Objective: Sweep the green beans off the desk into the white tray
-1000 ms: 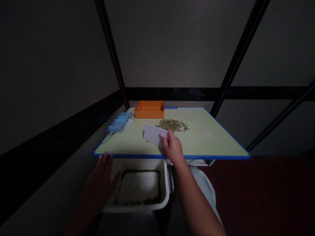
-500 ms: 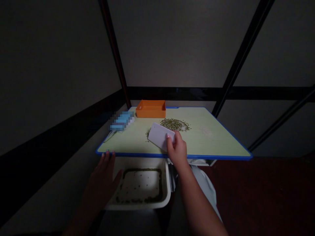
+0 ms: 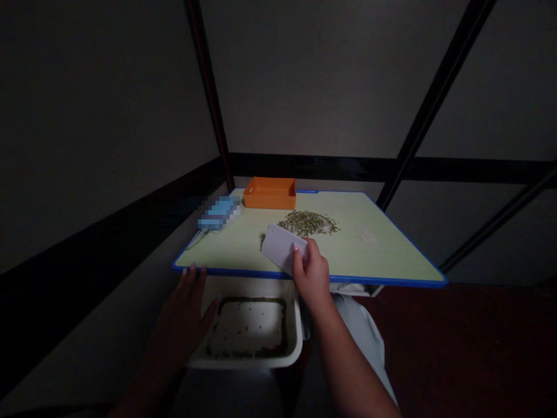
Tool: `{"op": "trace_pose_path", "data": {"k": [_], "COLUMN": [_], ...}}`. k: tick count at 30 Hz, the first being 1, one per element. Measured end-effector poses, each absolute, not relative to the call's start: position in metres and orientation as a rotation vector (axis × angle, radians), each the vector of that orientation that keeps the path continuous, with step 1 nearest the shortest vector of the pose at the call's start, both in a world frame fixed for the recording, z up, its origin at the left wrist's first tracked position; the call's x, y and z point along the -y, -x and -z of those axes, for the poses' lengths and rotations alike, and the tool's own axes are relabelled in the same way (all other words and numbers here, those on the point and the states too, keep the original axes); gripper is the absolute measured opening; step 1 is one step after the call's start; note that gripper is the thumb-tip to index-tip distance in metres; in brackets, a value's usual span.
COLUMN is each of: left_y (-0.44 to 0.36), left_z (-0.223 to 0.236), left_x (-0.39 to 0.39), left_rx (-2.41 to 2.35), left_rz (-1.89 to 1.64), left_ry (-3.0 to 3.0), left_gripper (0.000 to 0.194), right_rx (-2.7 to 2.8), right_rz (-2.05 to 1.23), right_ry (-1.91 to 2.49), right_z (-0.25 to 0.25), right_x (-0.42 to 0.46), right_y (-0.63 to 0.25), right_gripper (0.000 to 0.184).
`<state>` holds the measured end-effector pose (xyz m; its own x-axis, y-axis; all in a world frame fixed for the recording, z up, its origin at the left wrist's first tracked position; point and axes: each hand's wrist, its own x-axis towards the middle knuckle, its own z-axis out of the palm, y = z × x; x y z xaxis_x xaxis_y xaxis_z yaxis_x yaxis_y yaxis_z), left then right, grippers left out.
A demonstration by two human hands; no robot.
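In my right hand [image 3: 314, 276] is a flat white plastic scraper [image 3: 281, 247], its thumb pressed on the near corner. The scraper is tilted over the front part of the pale green table [image 3: 374, 255]. Just beyond it lies a spread pile of small green seed-like bits [image 3: 307, 222], and a few more sit by its left edge. My left hand [image 3: 185, 313] is open, fingers apart, at the table's front edge and beside a white plastic basin [image 3: 298, 325]. Green bits line the basin's bottom edges, with several scattered across its floor.
An orange open box [image 3: 270, 200] stands at the table's back left. Near the left edge is a blurred-out blue item [image 3: 220, 212] with a cable. A faint whitish patch [image 3: 366, 234] marks the right side. Walls rise behind and to the left.
My right hand has drawn the scraper slightly towards the front edge. Some green bits near it have shifted. My left hand stays by the basin; the view has turned slightly.
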<state>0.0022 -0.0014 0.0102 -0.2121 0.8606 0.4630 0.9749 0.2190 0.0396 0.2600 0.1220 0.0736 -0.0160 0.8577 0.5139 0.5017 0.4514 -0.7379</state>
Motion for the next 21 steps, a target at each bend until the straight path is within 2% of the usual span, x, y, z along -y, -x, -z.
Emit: {"op": "trace_pose_path", "data": {"k": [21], "left_y": [0.001], "left_z": [-0.009], "left_x": [0.001], "left_rx": [2.152], "left_rz": [0.457], "left_ry": [1.718], "left_gripper": [0.072], "right_rx": [1.549], "right_rz": [-0.417], "right_ry": [1.207], "right_z": [-0.070], "right_x": [-0.127], "right_y": [-0.272], "right_gripper": [0.032]}}
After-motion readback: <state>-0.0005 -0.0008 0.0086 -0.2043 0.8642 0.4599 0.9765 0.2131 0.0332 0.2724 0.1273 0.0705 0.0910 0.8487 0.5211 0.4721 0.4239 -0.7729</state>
